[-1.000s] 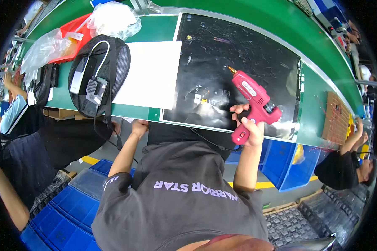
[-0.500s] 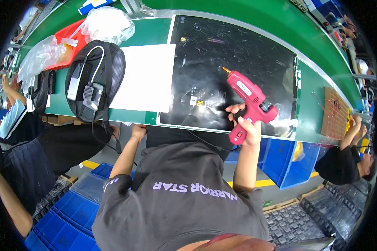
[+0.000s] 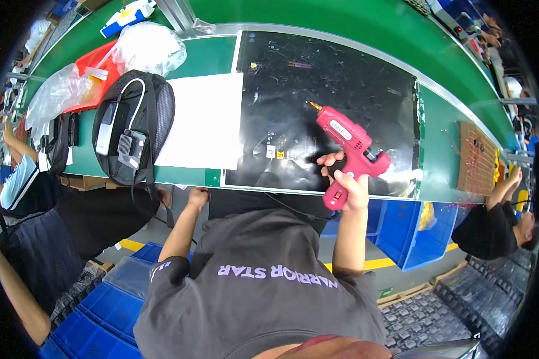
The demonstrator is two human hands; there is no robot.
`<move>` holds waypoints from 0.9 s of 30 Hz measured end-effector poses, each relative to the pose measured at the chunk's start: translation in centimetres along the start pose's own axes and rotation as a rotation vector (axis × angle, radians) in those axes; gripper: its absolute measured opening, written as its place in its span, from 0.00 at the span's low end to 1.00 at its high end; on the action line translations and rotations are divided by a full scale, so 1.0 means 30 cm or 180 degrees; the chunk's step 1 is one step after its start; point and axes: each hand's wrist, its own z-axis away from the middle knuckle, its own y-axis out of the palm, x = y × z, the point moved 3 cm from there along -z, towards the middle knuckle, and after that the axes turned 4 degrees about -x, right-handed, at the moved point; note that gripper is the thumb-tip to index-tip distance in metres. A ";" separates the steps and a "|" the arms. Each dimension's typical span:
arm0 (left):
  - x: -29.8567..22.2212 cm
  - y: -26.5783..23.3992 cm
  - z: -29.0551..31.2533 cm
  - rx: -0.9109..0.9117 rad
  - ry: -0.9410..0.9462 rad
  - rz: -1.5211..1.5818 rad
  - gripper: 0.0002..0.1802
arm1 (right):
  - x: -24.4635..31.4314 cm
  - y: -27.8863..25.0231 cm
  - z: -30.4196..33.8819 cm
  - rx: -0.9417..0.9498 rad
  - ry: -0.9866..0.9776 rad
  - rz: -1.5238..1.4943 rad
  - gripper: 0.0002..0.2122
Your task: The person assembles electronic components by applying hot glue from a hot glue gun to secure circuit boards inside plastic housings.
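Observation:
A pink hot glue gun (image 3: 348,140) is in my right hand (image 3: 350,182), its fingers wrapped round the handle near the trigger. The nozzle points up and left over the black mat (image 3: 269,113). My left hand (image 3: 199,196) is at the table's front edge, below the white sheet (image 3: 200,119); its fingers are mostly hidden, so I cannot tell whether they grip anything. Left of the sheet lies a black mesh backpack (image 3: 161,107) with a white device and a grey boxy device on it, joined by a white cable.
A red bin (image 3: 105,57) with plastic bags (image 3: 150,48) stands at the far left. On the right lies a brown board (image 3: 476,158) with thin red wires, beside a co-worker (image 3: 491,227). Blue crates (image 3: 407,236) sit below the table. Other people are at the left.
The view has shifted slightly, so the table items appear a little lower and to the left. My right hand still holds the glue gun in much the same pose.

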 end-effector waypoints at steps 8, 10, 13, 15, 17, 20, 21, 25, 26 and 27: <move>0.078 0.015 -0.055 0.0822 0.0241 -0.0690 0.11 | -0.003 -0.004 -0.003 -0.0042 0.0016 -0.0055 0.15; 0.056 0.021 -0.032 0.0310 0.0232 -0.0031 0.09 | -0.002 -0.010 0.001 -0.0077 -0.0002 -0.0044 0.15; 0.083 0.027 -0.052 0.0030 0.0542 -0.0249 0.06 | -0.002 -0.010 0.000 -0.0071 0.0010 -0.0038 0.15; 0.079 0.033 -0.050 0.0059 0.0215 -0.0379 0.06 | -0.001 -0.012 0.002 -0.0026 -0.0023 -0.0040 0.15; 0.087 0.034 -0.054 0.0120 -0.0041 -0.0341 0.07 | 0.001 -0.012 0.003 -0.0037 -0.0022 -0.0023 0.15; 0.085 0.051 -0.069 -0.0184 0.0046 -0.0299 0.11 | 0.002 -0.013 0.003 -0.0096 -0.0001 0.0035 0.15; 0.093 0.052 -0.070 -0.0059 0.0007 -0.0010 0.11 | 0.000 -0.011 0.003 -0.0134 0.0021 0.0068 0.16; 0.175 0.077 -0.098 0.0357 -0.0887 0.1429 0.16 | -0.006 0.002 -0.006 -0.0123 0.0126 0.0065 0.15; 0.155 0.041 -0.118 0.1178 -0.0313 -0.0605 0.18 | -0.005 0.003 -0.004 -0.0142 0.0157 0.0041 0.15; 0.162 0.056 -0.098 0.0959 -0.0721 0.0327 0.14 | -0.006 0.002 -0.006 -0.0139 0.0154 0.0044 0.15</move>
